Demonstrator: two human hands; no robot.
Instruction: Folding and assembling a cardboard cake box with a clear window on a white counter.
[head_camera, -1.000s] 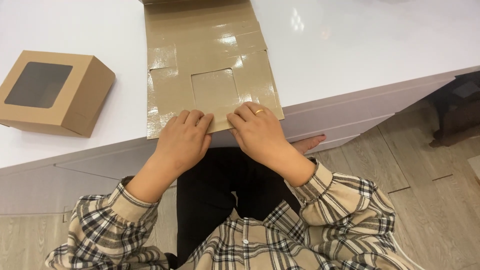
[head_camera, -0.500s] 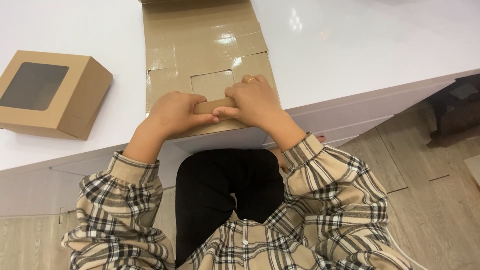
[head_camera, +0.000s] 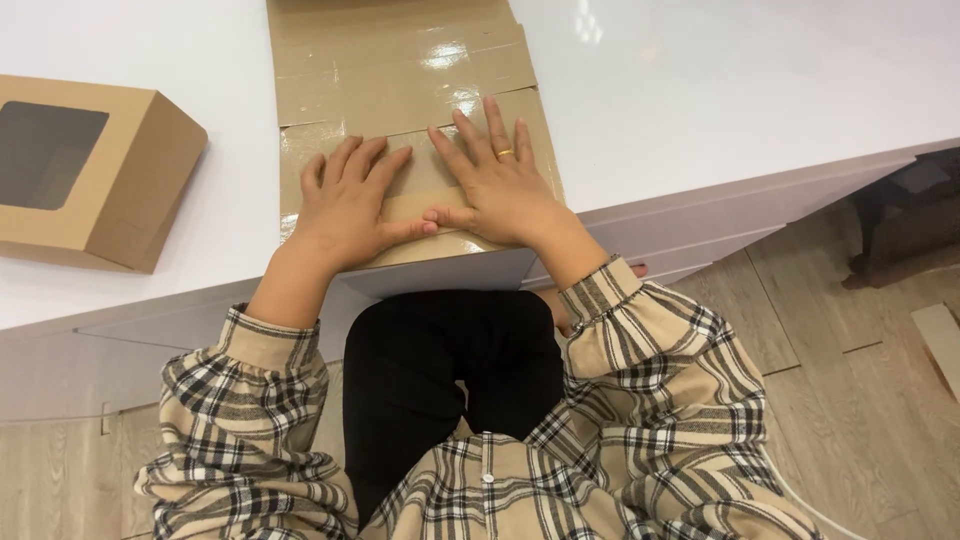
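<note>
Since a second ago you've folded the near flap of the flat cardboard box blank (head_camera: 400, 90), at the white tabletop (head_camera: 700, 90) edge, and your left hand (head_camera: 350, 205) and right hand (head_camera: 495, 185) now press it, fingers spread flat.

Flat cardboard sheet (head_camera: 400, 70) – brown, glossy film catching glare; windowed box (head_camera: 90, 170) – matt kraft card; table (head_camera: 720, 90) smooth glossy white; floor (head_camera: 850, 330) pale wood-grain.
</note>
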